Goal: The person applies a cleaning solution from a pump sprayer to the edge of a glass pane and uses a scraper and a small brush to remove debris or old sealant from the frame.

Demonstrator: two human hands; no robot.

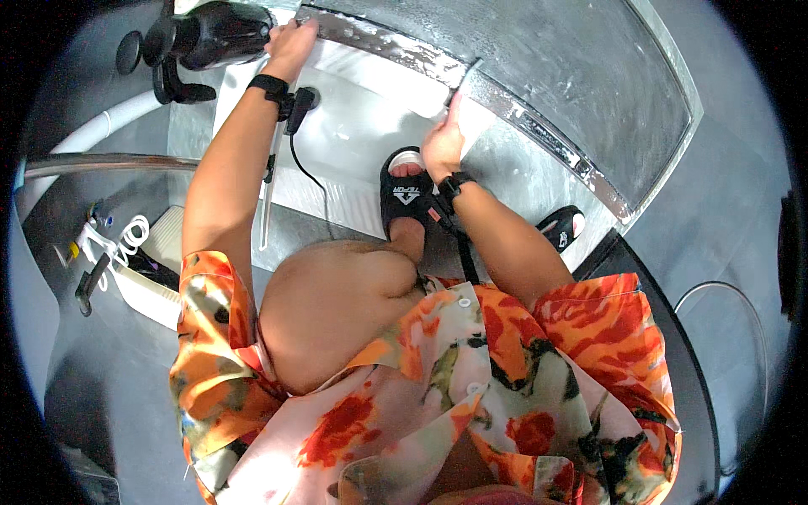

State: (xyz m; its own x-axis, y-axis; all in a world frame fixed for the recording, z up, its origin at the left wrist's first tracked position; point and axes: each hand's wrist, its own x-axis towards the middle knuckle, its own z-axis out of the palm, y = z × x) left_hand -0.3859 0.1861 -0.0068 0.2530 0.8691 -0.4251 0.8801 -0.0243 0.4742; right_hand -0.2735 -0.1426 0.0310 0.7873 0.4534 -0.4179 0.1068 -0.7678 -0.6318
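While a person in a bright floral shirt (438,353) crouched over a white tray (358,109), both hands worked along the patchy metal rail (387,44) of a large grey panel (555,63), which filled the scene from 12 to 2 o'clock. The left hand (290,46), at 11 o'clock, bent its fingers over the rail's near end; whether it gripped or merely steadied could not be told. The right hand (443,150), just past 12, was mostly closed, its index finger stretched along a thin pale tool (473,72) that it appeared to hold against the rail.

The step in hand looked like scraping or cleaning that strip. The next move seemed to call for a steady left hand and short, shallow strokes toward 2 o'clock, where residue remained, with the tip kept off the panel's face.

The rail, curving from 11 to almost 3 o'clock, was dark and blotched with flaky white. The panel above looked cloudy, streaked with pale smears inside a lighter border.
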